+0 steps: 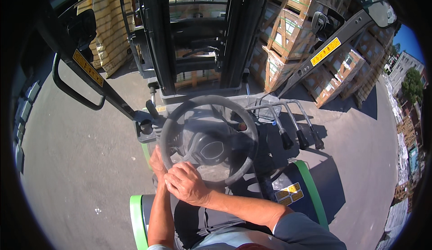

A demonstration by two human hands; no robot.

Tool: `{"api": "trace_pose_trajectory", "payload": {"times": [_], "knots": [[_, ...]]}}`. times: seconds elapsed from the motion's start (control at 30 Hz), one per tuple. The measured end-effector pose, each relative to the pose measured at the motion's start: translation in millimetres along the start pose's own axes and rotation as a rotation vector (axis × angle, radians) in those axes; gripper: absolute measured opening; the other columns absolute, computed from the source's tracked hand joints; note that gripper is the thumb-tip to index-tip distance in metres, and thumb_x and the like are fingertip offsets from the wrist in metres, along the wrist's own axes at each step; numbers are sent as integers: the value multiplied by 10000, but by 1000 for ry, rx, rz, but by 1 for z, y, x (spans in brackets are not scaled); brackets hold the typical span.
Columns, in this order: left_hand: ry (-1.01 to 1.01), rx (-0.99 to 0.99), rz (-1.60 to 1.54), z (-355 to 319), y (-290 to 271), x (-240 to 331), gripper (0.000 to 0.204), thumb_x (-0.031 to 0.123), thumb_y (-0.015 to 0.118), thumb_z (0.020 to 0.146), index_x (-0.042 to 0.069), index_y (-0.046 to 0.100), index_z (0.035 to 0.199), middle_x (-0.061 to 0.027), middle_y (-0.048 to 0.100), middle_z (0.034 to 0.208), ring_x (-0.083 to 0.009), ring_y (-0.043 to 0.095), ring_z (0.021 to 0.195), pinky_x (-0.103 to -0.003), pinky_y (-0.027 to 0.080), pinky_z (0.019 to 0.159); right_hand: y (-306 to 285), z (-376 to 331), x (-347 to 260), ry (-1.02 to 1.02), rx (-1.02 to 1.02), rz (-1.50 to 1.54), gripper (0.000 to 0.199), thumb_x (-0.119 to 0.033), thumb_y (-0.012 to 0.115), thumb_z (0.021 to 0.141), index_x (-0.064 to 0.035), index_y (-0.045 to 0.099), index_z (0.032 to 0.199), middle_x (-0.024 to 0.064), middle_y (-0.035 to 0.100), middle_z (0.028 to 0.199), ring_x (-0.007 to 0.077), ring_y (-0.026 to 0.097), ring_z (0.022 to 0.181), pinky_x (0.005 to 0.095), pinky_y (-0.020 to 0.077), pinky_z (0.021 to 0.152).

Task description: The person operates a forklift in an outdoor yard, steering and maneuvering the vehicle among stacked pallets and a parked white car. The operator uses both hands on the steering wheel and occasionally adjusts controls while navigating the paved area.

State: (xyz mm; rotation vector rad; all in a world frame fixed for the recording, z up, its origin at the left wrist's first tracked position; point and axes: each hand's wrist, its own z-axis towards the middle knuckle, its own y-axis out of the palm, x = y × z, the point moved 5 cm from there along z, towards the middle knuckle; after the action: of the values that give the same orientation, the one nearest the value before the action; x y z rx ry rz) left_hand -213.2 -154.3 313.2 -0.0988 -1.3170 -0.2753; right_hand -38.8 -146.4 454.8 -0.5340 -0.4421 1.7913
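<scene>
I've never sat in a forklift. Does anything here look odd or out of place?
Only one thing: both hands bunch at the wheel's lower left rim, the right hand crossed over the left hand. The three levers go untouched.

Grey concrete yard floor [81, 160] carries forklift; stacked wrapped crates [288, 38] stand ahead.

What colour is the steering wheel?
The steering wheel is dark grey, seen best in the head view.

Outdoor storage yard: forklift mast [198, 34], stacked crated pallets [292, 34].
</scene>
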Motion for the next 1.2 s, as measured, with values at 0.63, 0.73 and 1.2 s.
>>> {"api": "trace_pose_trajectory", "payload": {"times": [0.63, 0.73, 1.2], "knots": [[63, 17, 29, -2, 2, 5, 491, 367, 449, 1120, -53, 688, 1034, -122, 646, 787, -195, 556, 742, -379, 480, 706, -33, 119, 96, 121, 271, -145, 145, -68, 756, 819, -57, 667, 933, 86, 625, 903, 294, 618, 886, 409, 502, 821], [140, 18, 57, -1, 3, 4, 412, 326, 500, 1098, -39, 686, 1053, -131, 656, 787, -190, 577, 738, -379, 486, 686, -8, 109, 64, 29, 246, -29, 135, -45, 754, 793, -58, 673, 901, 84, 638, 900, 302, 630, 860, 424, 509, 778], [76, -22, 11, 6, -7, 11, 520, 370, 447, 1130, -41, 658, 893, -75, 600, 697, -153, 493, 652, -383, 427, 599, -45, -45, 2, 103, -121, 29, 233, -91, 794, 785, -80, 694, 996, 41, 642, 1045, 238, 643, 1023, 426, 507, 929]]}}
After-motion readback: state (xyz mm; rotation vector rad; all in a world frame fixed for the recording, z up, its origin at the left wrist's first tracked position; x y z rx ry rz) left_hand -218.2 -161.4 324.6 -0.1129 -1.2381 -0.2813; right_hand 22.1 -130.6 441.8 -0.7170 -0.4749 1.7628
